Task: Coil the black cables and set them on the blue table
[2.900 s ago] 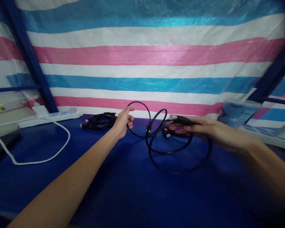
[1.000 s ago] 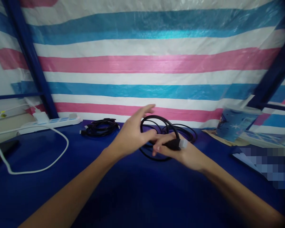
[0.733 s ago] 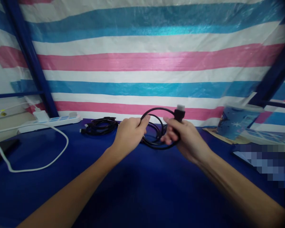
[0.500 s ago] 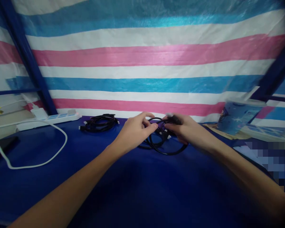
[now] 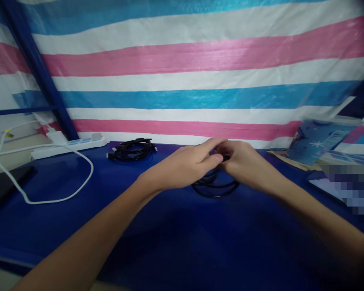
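Note:
Loops of a black cable (image 5: 216,195) hang below my two hands, low over the blue table (image 5: 176,238). My left hand (image 5: 189,163) reaches across from the left, its thumb and fingers closing on the upper part of the cable. Against its fingertips, my right hand (image 5: 244,161) pinches the same cable from the right side. The cable's top and its plugs are mostly hidden behind my fingers. Further left on the table, a second black cable (image 5: 133,150) lies coiled, its light plug ends showing.
At the left are a white power strip (image 5: 69,147), a looping white cord (image 5: 91,171) and a flat black device (image 5: 9,186). A blue patterned container (image 5: 318,139) stands at the right, near a partly pixelated flat item (image 5: 327,188). Striped sheeting (image 5: 182,79) hangs behind the table.
My left hand has moved right and met my right hand at the top of the cable. The plug end that showed above my right hand is now covered. The view has shifted slightly.

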Demonstrator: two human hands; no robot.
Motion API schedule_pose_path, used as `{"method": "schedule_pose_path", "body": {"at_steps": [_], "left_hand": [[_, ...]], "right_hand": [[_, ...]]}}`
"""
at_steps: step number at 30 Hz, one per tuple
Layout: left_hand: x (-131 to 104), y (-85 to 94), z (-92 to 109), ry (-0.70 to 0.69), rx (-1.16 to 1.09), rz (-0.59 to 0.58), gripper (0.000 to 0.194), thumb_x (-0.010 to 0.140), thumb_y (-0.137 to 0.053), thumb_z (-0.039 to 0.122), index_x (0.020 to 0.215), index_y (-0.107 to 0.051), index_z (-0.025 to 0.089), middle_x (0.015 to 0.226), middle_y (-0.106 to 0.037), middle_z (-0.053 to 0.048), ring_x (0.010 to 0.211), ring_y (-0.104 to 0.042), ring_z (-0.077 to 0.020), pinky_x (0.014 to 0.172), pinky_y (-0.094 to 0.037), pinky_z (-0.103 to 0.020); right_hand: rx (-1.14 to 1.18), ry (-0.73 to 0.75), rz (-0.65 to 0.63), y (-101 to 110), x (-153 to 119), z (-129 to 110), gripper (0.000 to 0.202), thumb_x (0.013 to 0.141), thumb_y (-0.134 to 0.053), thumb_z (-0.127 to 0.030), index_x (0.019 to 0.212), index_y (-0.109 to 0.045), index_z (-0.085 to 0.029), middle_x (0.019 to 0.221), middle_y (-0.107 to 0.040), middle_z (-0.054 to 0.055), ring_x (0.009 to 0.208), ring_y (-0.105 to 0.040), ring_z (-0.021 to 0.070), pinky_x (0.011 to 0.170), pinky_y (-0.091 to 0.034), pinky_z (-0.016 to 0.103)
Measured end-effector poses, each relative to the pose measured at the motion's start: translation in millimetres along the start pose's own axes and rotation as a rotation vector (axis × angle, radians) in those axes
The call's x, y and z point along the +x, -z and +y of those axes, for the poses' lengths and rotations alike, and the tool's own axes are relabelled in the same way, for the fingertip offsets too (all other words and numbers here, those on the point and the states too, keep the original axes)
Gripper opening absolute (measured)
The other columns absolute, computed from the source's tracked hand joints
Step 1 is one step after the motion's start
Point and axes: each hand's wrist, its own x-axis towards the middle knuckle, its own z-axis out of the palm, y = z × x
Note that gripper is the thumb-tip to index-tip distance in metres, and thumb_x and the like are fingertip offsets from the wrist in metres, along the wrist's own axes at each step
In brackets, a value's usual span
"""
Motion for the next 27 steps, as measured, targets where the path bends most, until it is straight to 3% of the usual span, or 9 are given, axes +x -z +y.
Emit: {"method": "schedule_pose_path", "body": {"at_steps": [4,6,8,11,14,17,20,23,27], "left_hand": [[4.1,7.8,-2.3,0.090,-0.272,0.198,0.038,0.087,-0.050,0.037,0.124,-0.055,0.028,0.069,-0.058,0.001,0.045,-0.041,-0.0081,0.045,-0.029,-0.021],[4.5,9.4,-3.9,0.116,-0.295,0.164,0.037,0.085,-0.052,0.037,0.120,-0.056,0.026,0.068,-0.059,0.001,0.044,-0.041,-0.0077,0.043,-0.029,-0.020],[3.0,6.3,-5.0,0.144,-0.192,0.012,0.028,0.080,-0.058,0.031,0.106,-0.062,0.021,0.066,-0.061,-0.001,0.050,-0.049,-0.0104,0.045,-0.033,-0.021],[1.2,-7.2,-5.8,0.196,-0.089,-0.101,0.010,0.072,-0.058,0.015,0.081,-0.061,0.018,0.055,-0.058,0.000,0.052,-0.053,-0.0123,0.047,-0.034,-0.021],[3.2,-20.4,-5.2,0.318,-0.327,0.039,0.009,0.072,-0.052,0.009,0.071,-0.054,0.018,0.044,-0.039,0.007,0.037,-0.034,-0.0052,0.040,-0.023,-0.020],[7.5,-20.2,-3.8,0.364,-0.706,0.258,0.003,0.081,-0.051,0.016,0.079,-0.052,0.018,0.044,-0.022,0.011,0.034,-0.014,-0.0029,0.037,-0.010,-0.019],[10.9,-8.0,-3.7,0.329,-0.988,0.450,0.009,0.088,-0.044,0.017,0.083,-0.051,0.017,0.043,-0.016,0.011,0.033,-0.011,-0.0036,0.036,-0.013,-0.018],[12.4,2.8,-5.3,0.370,-1.150,0.626,0.011,0.090,-0.040,0.015,0.086,-0.050,0.017,0.041,-0.022,0.011,0.032,-0.023,-0.0041,0.039,-0.024,-0.017],[12.9,-2.3,-5.8,0.391,-1.193,0.591,0.016,0.091,-0.040,0.022,0.093,-0.054,0.017,0.054,-0.051,0.005,0.042,-0.046,-0.0065,0.050,-0.040,-0.020]], "right_hand": [[0.541,-0.275,0.053,10.2,5.3,10.6,0.012,0.077,-0.059,-0.028,0.082,-0.059,-0.017,0.051,-0.049,-0.003,0.041,-0.043,0.0101,0.043,-0.035,0.023],[0.660,-0.307,0.088,9.6,6.0,13.5,0.012,0.080,-0.056,-0.028,0.086,-0.058,-0.018,0.046,-0.038,-0.008,0.036,-0.033,0.0080,0.040,-0.031,0.022],[0.504,-0.270,0.128,5.6,4.9,11.8,0.010,0.079,-0.053,-0.021,0.087,-0.058,-0.019,0.047,-0.039,-0.007,0.037,-0.032,0.0085,0.039,-0.027,0.022],[0.061,-0.094,0.195,-3.1,1.4,3.0,0.029,0.067,-0.052,-0.006,0.090,-0.061,-0.020,0.065,-0.060,0.002,0.054,-0.052,0.0159,0.048,-0.033,0.025],[-0.016,0.014,0.226,-9.6,-0.4,-3.2,0.036,0.064,-0.053,-0.004,0.095,-0.061,-0.021,0.066,-0.063,0.002,0.061,-0.056,0.0196,0.055,-0.036,0.028],[0.389,-0.110,0.173,-12.9,0.6,-3.9,0.019,0.074,-0.056,-0.017,0.093,-0.058,-0.019,0.054,-0.054,-0.003,0.045,-0.046,0.0130,0.046,-0.033,0.025],[0.831,-0.168,0.088,-19.3,-1.1,-9.4,0.013,0.078,-0.058,-0.023,0.089,-0.057,-0.017,0.058,-0.056,-0.002,0.050,-0.050,0.0114,0.052,-0.041,0.024],[0.997,0.024,-0.051,-31.9,-7.4,-20.9,0.021,0.072,-0.056,-0.014,0.093,-0.057,-0.019,0.088,-0.067,0.004,0.088,-0.062,0.0181,0.079,-0.047,0.031],[0.588,0.398,-0.120,-47.3,-15.4,-26.0,0.041,0.069,-0.056,-0.004,0.105,-0.058,-0.023,0.124,-0.056,0.005,0.119,-0.049,0.0223,0.097,-0.040,0.036]]}}
